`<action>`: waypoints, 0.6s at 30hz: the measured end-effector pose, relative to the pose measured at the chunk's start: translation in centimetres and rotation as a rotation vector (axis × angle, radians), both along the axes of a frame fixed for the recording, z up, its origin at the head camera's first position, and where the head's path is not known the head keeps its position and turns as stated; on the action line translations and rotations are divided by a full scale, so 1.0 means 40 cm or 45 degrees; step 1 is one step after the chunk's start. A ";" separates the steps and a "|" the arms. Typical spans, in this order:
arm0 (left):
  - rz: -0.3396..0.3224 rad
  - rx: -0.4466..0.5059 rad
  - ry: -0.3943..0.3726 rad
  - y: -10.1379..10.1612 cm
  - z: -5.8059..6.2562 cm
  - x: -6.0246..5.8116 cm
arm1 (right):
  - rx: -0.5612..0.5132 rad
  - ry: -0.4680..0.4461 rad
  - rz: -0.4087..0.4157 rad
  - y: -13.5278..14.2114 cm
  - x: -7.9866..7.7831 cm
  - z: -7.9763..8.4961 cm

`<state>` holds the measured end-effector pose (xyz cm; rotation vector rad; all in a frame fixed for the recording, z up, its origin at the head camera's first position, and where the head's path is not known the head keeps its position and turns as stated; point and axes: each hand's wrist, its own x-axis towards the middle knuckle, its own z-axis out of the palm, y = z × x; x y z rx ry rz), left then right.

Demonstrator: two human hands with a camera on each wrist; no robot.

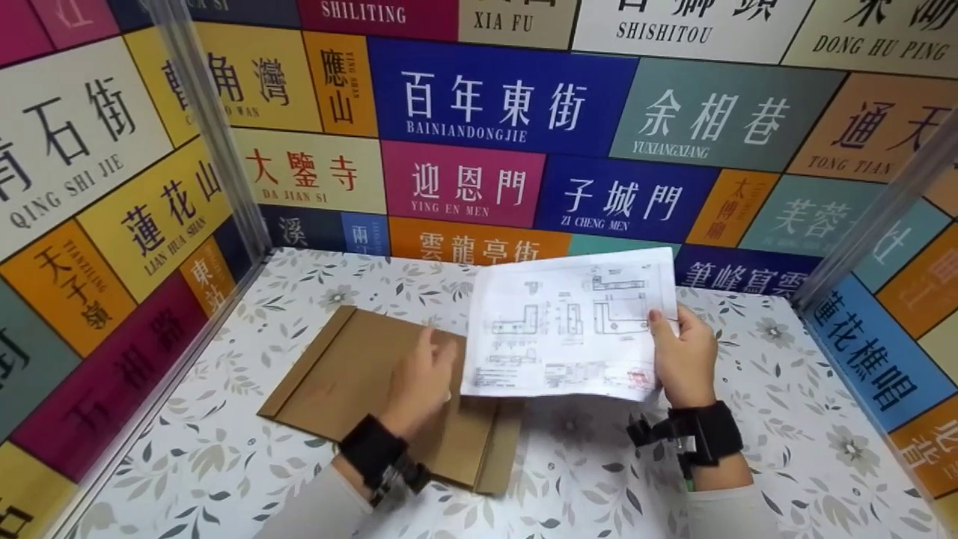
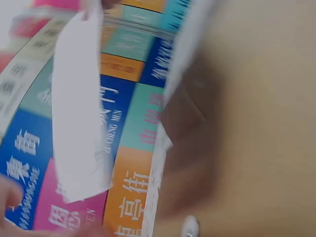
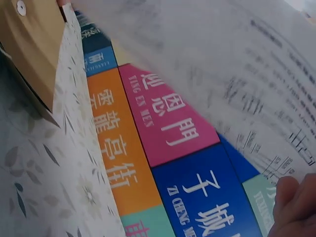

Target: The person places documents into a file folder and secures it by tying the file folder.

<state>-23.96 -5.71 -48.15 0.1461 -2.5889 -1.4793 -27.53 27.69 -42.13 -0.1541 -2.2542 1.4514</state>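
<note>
My right hand [image 1: 685,359] grips the right edge of a white sheet of paper [image 1: 561,329], thumb on its front. Printed technical drawings and a red stamp cover the sheet, which is held up off the table. My left hand [image 1: 423,382] hovers over a brown kraft document envelope [image 1: 367,352], just left of the sheet, its fingers loosely bent around nothing. Blurred fingers of that hand show at the lower left of the left wrist view. A round white button [image 3: 21,7] sits on the envelope in the right wrist view.
The table [image 1: 778,389] has a white cover with a grey leaf pattern. Panels of coloured signs [image 1: 501,97] surround it at the back and both sides, with clear corner strips [image 1: 224,135] between them.
</note>
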 end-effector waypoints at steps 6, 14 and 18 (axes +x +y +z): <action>-0.306 -0.742 -0.195 0.048 -0.050 0.088 | -0.007 -0.053 -0.134 0.055 -0.004 0.018; -0.444 -0.958 -0.331 0.060 -0.067 0.111 | -0.071 -0.031 -0.156 0.090 -0.008 0.020; -0.401 -0.900 -0.300 0.061 -0.063 0.105 | -0.105 -0.022 -0.139 0.094 -0.009 0.012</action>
